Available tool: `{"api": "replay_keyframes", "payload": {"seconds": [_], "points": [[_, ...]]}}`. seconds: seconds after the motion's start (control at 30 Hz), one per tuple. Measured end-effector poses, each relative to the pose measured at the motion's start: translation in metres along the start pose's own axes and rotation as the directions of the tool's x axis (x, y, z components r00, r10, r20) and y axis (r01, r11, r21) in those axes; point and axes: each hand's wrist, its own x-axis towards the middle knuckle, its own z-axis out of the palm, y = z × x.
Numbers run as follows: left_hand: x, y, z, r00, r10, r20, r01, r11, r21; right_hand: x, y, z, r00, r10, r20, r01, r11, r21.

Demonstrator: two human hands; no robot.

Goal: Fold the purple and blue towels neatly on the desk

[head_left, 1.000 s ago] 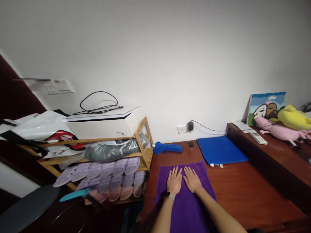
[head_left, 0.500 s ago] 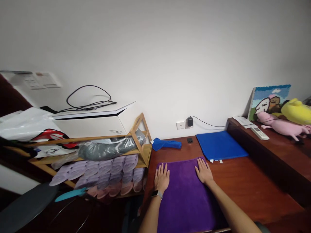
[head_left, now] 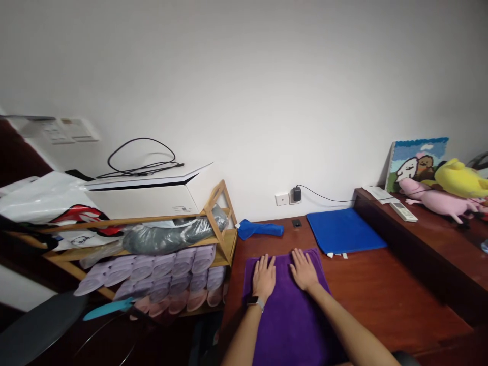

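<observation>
A purple towel [head_left: 290, 325] lies spread over the reddish-brown wooden desk [head_left: 373, 300], its near end running out of view at the bottom. Flat on its upper left part rests my left hand [head_left: 264, 277], fingers stretched out, with a watch on the wrist. My right hand [head_left: 304, 270] lies flat near the towel's far edge, fingers stretched and slightly apart. Neither hand grips anything. Beyond the towel, a folded blue cloth [head_left: 345, 231] with white tags lies at the right, and a smaller rolled or bunched blue cloth [head_left: 261, 229] is at the left.
A wooden rack [head_left: 229, 244] with slippers [head_left: 163, 267], a wrapped grey bundle [head_left: 171, 236] and a white box [head_left: 148, 198] stands left. A raised ledge at right holds a remote [head_left: 403, 211] and plush toys [head_left: 434, 195]. A charger [head_left: 297, 193] is plugged into the wall.
Both hands have slid inward over the towel, the left to the right and the right to the left, and are now closer together. The view has shifted slightly.
</observation>
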Motion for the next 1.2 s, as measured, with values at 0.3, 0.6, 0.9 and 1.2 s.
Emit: {"api": "replay_keyframes", "payload": {"seconds": [0.3, 0.6, 0.9, 1.2], "points": [[0.000, -0.031, 0.018, 0.996, -0.050, 0.077, 0.052, 0.998, -0.024, 0.003, 0.028, 0.020, 0.997, 0.057, 0.046, -0.056, 0.998, -0.013], [0.010, -0.047, 0.002, 0.994, -0.075, 0.084, 0.073, 0.997, 0.021, 0.006, 0.067, -0.004, 0.986, 0.157, 0.064, -0.154, 0.987, -0.050], [-0.086, 0.032, -0.010, 0.991, 0.128, -0.024, -0.130, 0.988, -0.087, -0.092, 0.002, 0.026, 0.991, -0.096, -0.091, 0.098, 0.995, 0.023], [-0.115, -0.023, -0.030, 0.987, -0.118, 0.106, 0.117, 0.993, 0.013, -0.112, 0.064, -0.013, 0.980, 0.192, 0.047, -0.190, 0.980, -0.052]]}}
